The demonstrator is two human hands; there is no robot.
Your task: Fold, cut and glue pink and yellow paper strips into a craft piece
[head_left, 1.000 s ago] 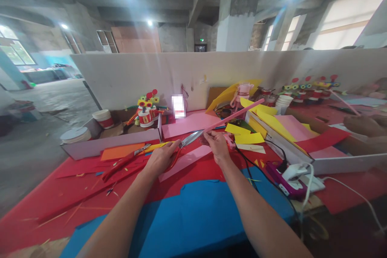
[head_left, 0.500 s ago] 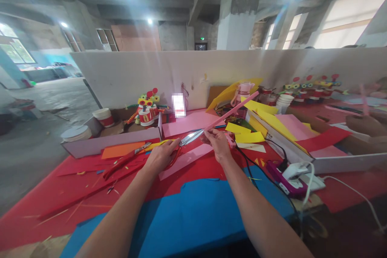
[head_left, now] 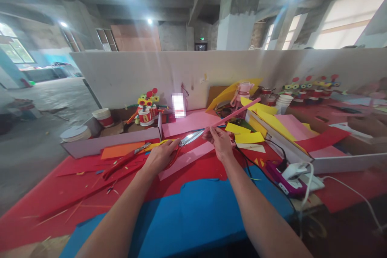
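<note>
My left hand (head_left: 163, 154) is closed on the red handles of a pair of scissors (head_left: 191, 138), whose silver blades point right and slightly up. In a pinch, my right hand (head_left: 222, 145) holds a long narrow pink paper strip (head_left: 237, 112) that slants up to the right. The strip's near end lies at the blade tips; whether it sits between the blades I cannot tell. Below the scissors a flat pink paper piece (head_left: 187, 161) rests on the red table cover (head_left: 72, 185). A utility knife (head_left: 141, 148) lies left of my left hand.
Paper-cup robot figures (head_left: 146, 113) stand in a shallow box (head_left: 115, 143) at the left. Yellow paper pieces (head_left: 249, 137) lie right of my right hand, before another box (head_left: 341, 165) of coloured sheets. A purple power strip (head_left: 286, 181) with cables sits at the right; blue sheets (head_left: 193, 213) lie in front.
The pink strip's far end has dipped a little and shifted slightly right, and my right hand has moved slightly right. My left hand and the scissors look nearly still.
</note>
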